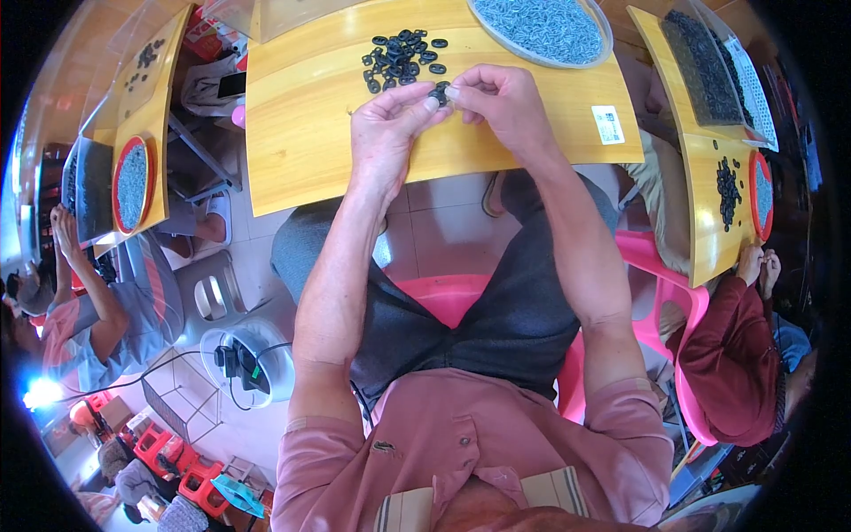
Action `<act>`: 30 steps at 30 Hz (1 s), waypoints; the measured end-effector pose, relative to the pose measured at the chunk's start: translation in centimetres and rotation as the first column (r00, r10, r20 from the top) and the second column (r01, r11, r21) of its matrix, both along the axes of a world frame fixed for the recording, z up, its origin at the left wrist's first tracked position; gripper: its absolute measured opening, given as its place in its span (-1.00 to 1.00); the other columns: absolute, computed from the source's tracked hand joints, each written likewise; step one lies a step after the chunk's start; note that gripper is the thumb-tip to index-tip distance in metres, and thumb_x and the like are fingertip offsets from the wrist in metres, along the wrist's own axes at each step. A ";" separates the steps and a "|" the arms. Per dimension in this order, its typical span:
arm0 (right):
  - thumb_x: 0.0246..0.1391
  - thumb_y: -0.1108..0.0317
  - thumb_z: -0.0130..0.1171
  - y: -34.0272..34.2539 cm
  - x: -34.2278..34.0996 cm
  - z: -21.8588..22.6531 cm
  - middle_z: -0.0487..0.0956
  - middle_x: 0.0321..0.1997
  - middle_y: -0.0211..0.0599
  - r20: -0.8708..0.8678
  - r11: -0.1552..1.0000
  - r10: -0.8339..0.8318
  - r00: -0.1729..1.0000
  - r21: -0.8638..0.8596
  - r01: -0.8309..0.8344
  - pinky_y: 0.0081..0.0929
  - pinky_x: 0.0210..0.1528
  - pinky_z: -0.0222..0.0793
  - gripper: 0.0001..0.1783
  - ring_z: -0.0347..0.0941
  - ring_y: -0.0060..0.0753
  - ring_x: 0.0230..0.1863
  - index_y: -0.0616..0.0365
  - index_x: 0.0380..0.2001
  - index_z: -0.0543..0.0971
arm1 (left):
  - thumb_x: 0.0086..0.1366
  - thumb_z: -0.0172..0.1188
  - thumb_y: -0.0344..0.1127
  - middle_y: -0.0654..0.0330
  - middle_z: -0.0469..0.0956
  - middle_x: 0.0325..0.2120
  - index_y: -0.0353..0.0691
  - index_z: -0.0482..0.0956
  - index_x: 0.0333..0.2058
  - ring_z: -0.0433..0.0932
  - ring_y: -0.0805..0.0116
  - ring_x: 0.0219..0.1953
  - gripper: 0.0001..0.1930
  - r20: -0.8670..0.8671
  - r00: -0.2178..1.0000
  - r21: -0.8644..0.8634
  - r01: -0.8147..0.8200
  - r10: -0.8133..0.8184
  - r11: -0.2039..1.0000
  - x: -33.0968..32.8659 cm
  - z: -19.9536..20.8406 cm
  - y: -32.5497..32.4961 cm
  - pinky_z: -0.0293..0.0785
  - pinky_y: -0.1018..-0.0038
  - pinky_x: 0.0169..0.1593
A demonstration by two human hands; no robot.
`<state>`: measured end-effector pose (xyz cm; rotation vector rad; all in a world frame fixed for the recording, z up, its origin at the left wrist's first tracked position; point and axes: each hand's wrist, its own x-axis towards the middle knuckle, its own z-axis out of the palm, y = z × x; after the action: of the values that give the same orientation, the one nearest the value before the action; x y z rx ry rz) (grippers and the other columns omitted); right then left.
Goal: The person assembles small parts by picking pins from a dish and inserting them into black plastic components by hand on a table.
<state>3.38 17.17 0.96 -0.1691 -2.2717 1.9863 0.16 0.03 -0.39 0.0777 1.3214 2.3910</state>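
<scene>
Over the wooden table, my left hand (390,118) pinches a small black oval part (439,92) between thumb and fingertips. My right hand (496,99) meets it from the other side, its thumb and forefinger pressed together at the part's edge; whatever they grip is too small to make out. Just beyond my hands lies a loose pile of black oval parts (401,55), several with holes in them. At the table's far right stands a round clear tub (605,44) full of small bluish-grey metal pieces that look like screws.
A white printed label (608,124) is stuck on the table (310,133) at right. Co-workers sit at tables on both sides, with red-rimmed trays (151,182) and black parts (729,193). A pink chair (665,293) stands at right; a white bucket (282,372) with cables stands at left.
</scene>
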 end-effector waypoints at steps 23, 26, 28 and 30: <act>0.11 0.20 0.24 0.8 0.5 1.0 0.51 -0.53 -0.57 0.191 0.971 0.192 0.963 -0.178 -0.158 -0.69 -0.39 0.20 -0.78 0.34 -0.73 -0.49 0.14 -0.38 0.66 | 0.13 0.38 -0.54 0.28 0.60 -0.38 -0.31 0.62 -0.08 0.53 0.62 -0.37 -0.66 -0.528 0.842 -0.459 -0.176 -0.108 0.871 0.8 -0.2 0.1 0.43 0.66 -0.33; 0.10 0.19 0.25 0.6 0.5 1.1 0.49 -0.55 -0.57 0.187 0.978 0.167 0.968 -0.152 -0.140 -0.69 -0.40 0.20 -0.78 0.32 -0.74 -0.49 0.13 -0.41 0.66 | 0.09 0.42 -0.51 0.32 0.55 -0.43 -0.29 0.65 -0.11 0.48 0.62 -0.39 -0.65 -0.602 0.789 -0.493 -0.244 -0.125 0.835 0.9 0.1 0.4 0.43 0.65 -0.32; 0.08 0.19 0.27 0.4 0.6 1.2 0.47 -0.58 -0.57 0.189 0.984 0.155 0.970 -0.118 -0.134 -0.69 -0.40 0.19 -0.76 0.31 -0.73 -0.50 0.14 -0.44 0.66 | 0.07 0.43 -0.47 0.27 0.55 -0.44 -0.28 0.66 -0.15 0.51 0.57 -0.43 -0.67 -0.637 0.757 -0.522 -0.285 -0.145 0.804 0.8 0.1 0.5 0.47 0.62 -0.33; 0.08 0.18 0.27 0.3 0.5 1.1 0.47 -0.58 -0.56 0.198 0.986 0.152 0.968 -0.105 -0.133 -0.69 -0.41 0.18 -0.76 0.30 -0.73 -0.50 0.15 -0.44 0.66 | 0.05 0.45 -0.44 0.23 0.54 -0.46 -0.27 0.67 -0.19 0.54 0.51 -0.46 -0.69 -0.669 0.725 -0.548 -0.328 -0.167 0.769 0.8 0.1 0.5 0.51 0.58 -0.33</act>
<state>3.88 17.52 2.06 -0.2360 -2.3785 2.2435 0.93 0.55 -0.33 0.7972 2.4779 1.8616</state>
